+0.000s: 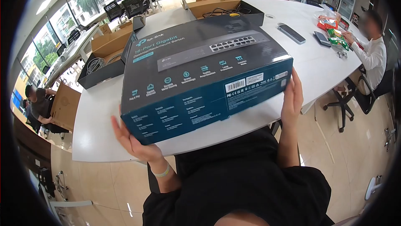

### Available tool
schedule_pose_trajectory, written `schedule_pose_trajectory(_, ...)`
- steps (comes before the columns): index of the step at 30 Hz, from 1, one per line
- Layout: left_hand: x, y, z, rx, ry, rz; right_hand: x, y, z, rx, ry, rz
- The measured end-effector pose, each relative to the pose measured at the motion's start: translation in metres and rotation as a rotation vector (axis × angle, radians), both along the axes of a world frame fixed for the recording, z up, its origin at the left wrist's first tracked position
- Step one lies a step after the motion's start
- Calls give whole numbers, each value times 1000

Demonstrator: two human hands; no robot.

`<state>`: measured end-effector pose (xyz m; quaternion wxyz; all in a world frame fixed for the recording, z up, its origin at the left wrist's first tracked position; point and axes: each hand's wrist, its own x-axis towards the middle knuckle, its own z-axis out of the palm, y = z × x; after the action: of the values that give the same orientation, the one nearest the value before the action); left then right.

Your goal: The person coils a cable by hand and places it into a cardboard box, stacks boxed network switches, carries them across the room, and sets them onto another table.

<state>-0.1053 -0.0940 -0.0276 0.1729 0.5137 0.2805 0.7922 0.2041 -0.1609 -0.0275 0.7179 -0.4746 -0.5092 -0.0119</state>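
Holding: switch box (179, 75), closed, is supported over the surface (98, 138); contact beneath cannot be told.
Long axis: laid from eight to two o'clock.
Left hand (140, 146): grip partly open, fingers spread, pressed to the box's near corner at seven-thirty.
Right hand (293, 103): grip partly open, set against the three-o'clock end; neither is nearer.
Left carton (102, 75): opened, ten o'clock, grey cable (96, 65) contained.
Far carton (254, 18): opened, twelve o'clock, black cables (221, 12) contained.

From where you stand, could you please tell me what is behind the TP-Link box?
An open box with black cable shows there; the TP-Link box hides its lower part and some tabletop.
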Motion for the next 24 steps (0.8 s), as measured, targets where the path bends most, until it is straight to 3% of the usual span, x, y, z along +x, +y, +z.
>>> schedule_pose_trajectory(1, -1, -1, 0, -115, 12, 102, -2, 0, 2, -49, 19, -13)
schedule_pose_trajectory(4, 1, -3, 1, -141, 110, 216, -8, 5, -1, -75, 141, 76)
schedule_pose_trajectory(5, 3, -2, 1, -150, 142, 254, -17, 9, -1, 18, -35, -18)
schedule_pose_trajectory(7, 9, 6, 3, 159, 48, -27, -20, 11, -3, 98, -402, -246)
schedule_pose_trajectory(11, 6, 9, 4, 151, 131, -177, -39, 13, 9, 234, -696, -520)
schedule_pose_trajectory(13, 4, 4, 3, 9, 131, -250, -44, 13, 13, 62, -956, -662)
schedule_pose_trajectory(18, 1, 1, 6, -7, 130, -218, -40, 23, 41, 102, -991, -469)
schedule_pose_trajectory(20, 0, 1, 6, -62, 134, -164, -39, 21, 55, 50, -1129, -283)
schedule_pose_trajectory(24, 0, 1, 6, -58, 104, -207, -46, 25, 60, -10, -1323, -320)
